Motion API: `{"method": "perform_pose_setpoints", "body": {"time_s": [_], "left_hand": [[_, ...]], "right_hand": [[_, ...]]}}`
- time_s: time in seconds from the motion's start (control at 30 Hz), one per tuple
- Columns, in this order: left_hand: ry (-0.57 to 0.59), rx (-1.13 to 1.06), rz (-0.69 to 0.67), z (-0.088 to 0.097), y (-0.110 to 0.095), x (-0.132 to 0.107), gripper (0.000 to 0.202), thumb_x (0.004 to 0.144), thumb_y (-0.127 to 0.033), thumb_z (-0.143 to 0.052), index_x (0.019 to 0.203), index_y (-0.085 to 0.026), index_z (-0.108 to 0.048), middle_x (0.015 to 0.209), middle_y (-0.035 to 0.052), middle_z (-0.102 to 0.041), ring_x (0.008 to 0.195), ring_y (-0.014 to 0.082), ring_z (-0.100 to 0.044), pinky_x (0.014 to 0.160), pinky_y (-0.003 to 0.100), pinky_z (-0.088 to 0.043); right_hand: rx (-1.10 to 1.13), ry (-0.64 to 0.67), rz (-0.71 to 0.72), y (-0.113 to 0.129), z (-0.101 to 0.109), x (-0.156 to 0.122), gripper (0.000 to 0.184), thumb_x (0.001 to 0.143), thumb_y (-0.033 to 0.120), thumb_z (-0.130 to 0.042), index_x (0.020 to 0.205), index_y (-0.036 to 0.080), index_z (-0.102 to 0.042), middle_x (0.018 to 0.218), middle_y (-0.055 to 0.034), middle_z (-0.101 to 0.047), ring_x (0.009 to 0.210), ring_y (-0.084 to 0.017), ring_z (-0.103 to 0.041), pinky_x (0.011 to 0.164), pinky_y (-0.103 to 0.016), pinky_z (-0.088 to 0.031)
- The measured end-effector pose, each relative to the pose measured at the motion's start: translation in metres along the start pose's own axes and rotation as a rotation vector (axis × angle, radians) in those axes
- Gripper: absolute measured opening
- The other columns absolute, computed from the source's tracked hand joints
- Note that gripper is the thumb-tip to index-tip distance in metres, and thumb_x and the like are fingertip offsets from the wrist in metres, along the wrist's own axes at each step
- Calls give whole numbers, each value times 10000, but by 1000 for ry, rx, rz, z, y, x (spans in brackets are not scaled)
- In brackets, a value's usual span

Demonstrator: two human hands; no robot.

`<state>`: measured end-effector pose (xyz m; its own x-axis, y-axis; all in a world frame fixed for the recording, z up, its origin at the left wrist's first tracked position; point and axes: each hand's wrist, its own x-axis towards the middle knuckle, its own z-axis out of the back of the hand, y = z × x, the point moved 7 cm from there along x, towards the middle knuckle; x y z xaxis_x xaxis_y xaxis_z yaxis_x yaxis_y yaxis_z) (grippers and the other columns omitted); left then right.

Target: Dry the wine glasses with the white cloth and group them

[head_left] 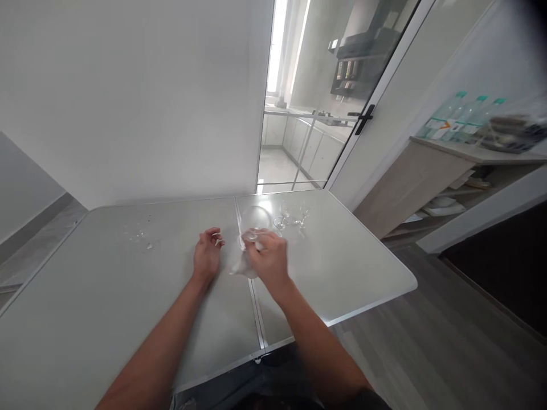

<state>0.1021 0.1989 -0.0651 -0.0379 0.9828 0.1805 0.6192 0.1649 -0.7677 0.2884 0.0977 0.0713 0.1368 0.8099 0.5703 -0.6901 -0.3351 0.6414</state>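
Observation:
My right hand [270, 259] is closed round a clear wine glass [254, 223] near the middle of the grey folding table [128, 285]; the bowl of the glass tilts away from me and its foot shows blurred below my fingers. My left hand [207, 253] rests on the table just to the left, fingers loosely curled, holding nothing. Two more small clear stemmed glasses [292, 216] stand on the table just beyond my right hand.
Small clear bits [142, 236] lie on the table's far left part. A glass door [325, 97] stands beyond the table. A wooden shelf unit [444, 171] at the right carries several plastic bottles [461, 117]. The table's right edge drops to a wood floor.

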Motion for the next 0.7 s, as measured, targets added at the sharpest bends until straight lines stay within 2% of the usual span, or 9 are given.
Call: {"method": "perform_pose_setpoints", "body": {"time_s": [0.07,0.13,0.17,0.23,0.33,0.4,0.53,0.7], "left_hand": [[8,-14,17,-3,1,-1,392,939,-571,-556,960,-215,-720,1148,95,-648,837,143,-581,699,263,-493],[23,-2,24,-7,4,-2,387,938,-553,-569,920,-196,-718,1093,94,-642,800,141,-558,676,267,-475],[32,10,27,-8,5,-2,387,937,-548,-575,908,-190,-718,1073,94,-639,787,140,-549,670,268,-468],[39,34,35,-9,8,-2,383,933,-541,-584,896,-184,-718,1048,92,-637,766,138,-536,664,271,-460],[35,55,49,-6,11,0,372,921,-540,-602,878,-187,-712,1030,91,-640,742,137,-528,662,276,-458],[32,64,59,-4,12,0,371,917,-543,-606,873,-188,-706,1025,92,-641,732,138,-526,661,279,-460],[20,73,61,-3,11,0,374,916,-548,-603,868,-189,-694,1005,90,-641,720,137,-528,657,281,-458],[15,101,66,-4,11,-1,357,920,-529,-599,854,-191,-692,986,84,-644,712,135,-531,659,287,-454]], "right_hand": [[65,-66,-83,-18,40,-4,200,909,369,-634,921,243,-789,916,-20,-778,819,-185,-709,772,-267,-511],[4,-181,-261,-62,77,-8,260,872,429,-659,945,221,-796,920,-32,-790,820,-207,-724,761,-276,-521],[-49,-207,-336,-87,89,-9,278,848,445,-672,927,212,-803,919,-44,-794,844,-224,-731,780,-283,-522],[-142,-161,-435,-137,97,-8,260,811,431,-680,850,210,-813,937,-68,-798,925,-254,-734,847,-296,-513],[-243,-38,-549,-199,87,-4,242,770,397,-691,825,201,-821,908,-95,-798,894,-268,-738,787,-289,-514],[-281,34,-569,-222,75,-1,259,765,398,-694,857,196,-828,874,-102,-796,847,-265,-740,740,-283,-510],[-322,94,-556,-238,57,3,305,752,403,-707,966,220,-823,929,-99,-798,881,-265,-738,726,-282,-509],[-320,126,-543,-246,45,3,296,752,411,-708,949,223,-823,931,-101,-797,877,-257,-737,711,-273,-509]]}}
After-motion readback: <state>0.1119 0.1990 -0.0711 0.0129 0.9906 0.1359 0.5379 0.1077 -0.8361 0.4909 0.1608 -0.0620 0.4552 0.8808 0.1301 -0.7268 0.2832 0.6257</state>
